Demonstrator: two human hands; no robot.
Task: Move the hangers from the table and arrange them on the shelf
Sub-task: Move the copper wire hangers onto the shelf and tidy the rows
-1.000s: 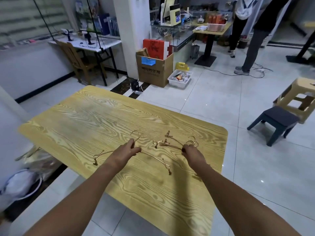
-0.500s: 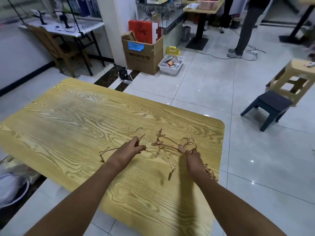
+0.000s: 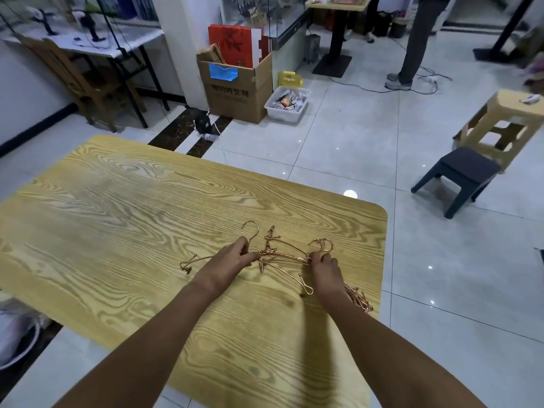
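My left hand [image 3: 232, 257]: fingers curled round the neck of one hanger [image 3: 258, 232], just under its hook.
That hanger: gold wire, with its hook pointing to the far edge. One arm runs out to the left of my wrist and the other passes toward my right wrist. I cannot tell whether it lies flat.
My right hand [image 3: 325, 267]: fingers bent down and closed on a bunch [image 3: 284, 254] of gold hangers, just beside their hooks.
Bunch: several hangers stacked together. The arms on one side reach left until they touch my left thumb. Those on the other side show beyond my right wrist, close to the right edge.
Tabletop [image 3: 132, 216]: pale wood grain with rounded corners. All the hangers sit in its right half, nearer the right edge than the left.
Floor beyond: a cardboard box [image 3: 235, 92], a white tub [image 3: 287, 108] beside it, and a dark stool [image 3: 459, 175] off the far right corner.
Far right: a person's legs [image 3: 415, 39].
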